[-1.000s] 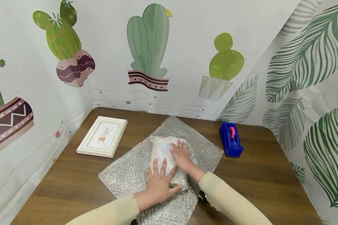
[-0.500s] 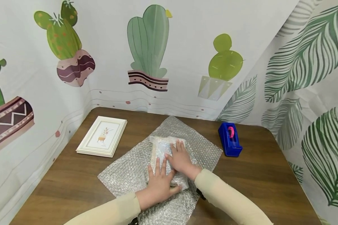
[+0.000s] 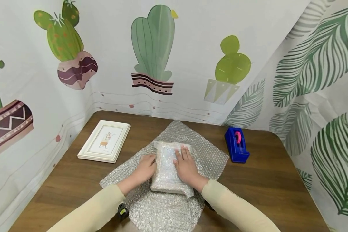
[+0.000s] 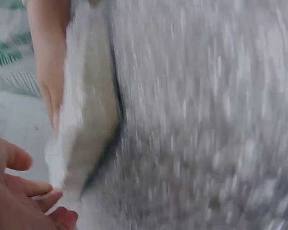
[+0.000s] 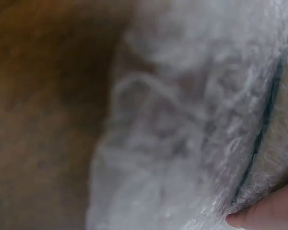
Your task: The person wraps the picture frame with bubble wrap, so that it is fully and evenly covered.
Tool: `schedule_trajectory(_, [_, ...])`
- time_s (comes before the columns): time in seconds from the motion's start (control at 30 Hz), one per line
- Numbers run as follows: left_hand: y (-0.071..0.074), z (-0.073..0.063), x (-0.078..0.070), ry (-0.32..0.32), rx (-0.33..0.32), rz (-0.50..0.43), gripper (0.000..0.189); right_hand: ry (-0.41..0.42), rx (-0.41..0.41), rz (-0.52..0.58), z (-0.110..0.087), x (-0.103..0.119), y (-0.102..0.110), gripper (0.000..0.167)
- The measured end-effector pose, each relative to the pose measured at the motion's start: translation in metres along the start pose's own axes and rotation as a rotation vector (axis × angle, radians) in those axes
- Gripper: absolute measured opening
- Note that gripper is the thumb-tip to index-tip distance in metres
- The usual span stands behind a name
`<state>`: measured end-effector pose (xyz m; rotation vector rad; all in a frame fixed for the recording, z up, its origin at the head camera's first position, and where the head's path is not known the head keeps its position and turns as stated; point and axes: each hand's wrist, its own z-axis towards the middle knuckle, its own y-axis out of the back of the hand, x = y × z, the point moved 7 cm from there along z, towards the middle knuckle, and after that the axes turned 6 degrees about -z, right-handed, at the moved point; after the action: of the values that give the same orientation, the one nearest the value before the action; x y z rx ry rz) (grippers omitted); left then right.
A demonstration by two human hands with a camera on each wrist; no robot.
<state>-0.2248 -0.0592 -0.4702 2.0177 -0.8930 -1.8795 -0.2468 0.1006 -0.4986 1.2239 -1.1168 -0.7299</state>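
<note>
A flat rectangular package [image 3: 163, 175], wrapped in clear bubble wrap with a pale border showing through, lies on a larger bubble wrap sheet [image 3: 165, 211]. My right hand [image 3: 188, 169] rests on the package's upper right part, fingers extended. At its left edge is my left hand [image 3: 146, 167], fingers loosely bent. The blurred left wrist view has the left fingertips [image 4: 53, 199] right at the end of the package [image 4: 91, 96], with thumb and fingers apart. In the right wrist view, one finger [image 5: 271, 211] presses on the wrapped edge.
A white picture frame [image 3: 85, 151] with a plant drawing lies at the left on the brown wooden table [image 3: 266, 180]. To the right stands a blue tape dispenser [image 3: 237, 151] with a pink core. A printed fabric backdrop [image 3: 191, 64] rises behind the table.
My left hand has left the package's lower front and moved up and left to its left edge, fingers now bent. The right hand stays on top, having shifted slightly.
</note>
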Motion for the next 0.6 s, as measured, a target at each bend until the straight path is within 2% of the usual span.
schedule_trajectory(0.1, [0.001, 0.011, 0.011, 0.052, 0.047, 0.084, 0.058, -0.007, 0.003, 0.005, 0.000, 0.000, -0.001, 0.055])
schedule_trajectory(0.17, [-0.002, 0.019, 0.016, 0.090, 0.066, 0.104, 0.060, -0.007, 0.008, 0.005, -0.001, 0.000, 0.000, 0.055])
schedule_trajectory(0.33, [-0.007, 0.035, 0.017, 0.137, 0.027, 0.064, 0.060, 0.004, -0.007, -0.006, 0.000, 0.002, 0.002, 0.055])
schedule_trajectory(0.6, [-0.024, 0.050, 0.009, 0.114, -0.021, 0.079, 0.067, -0.004, -0.038, -0.025, -0.002, 0.002, 0.001, 0.053])
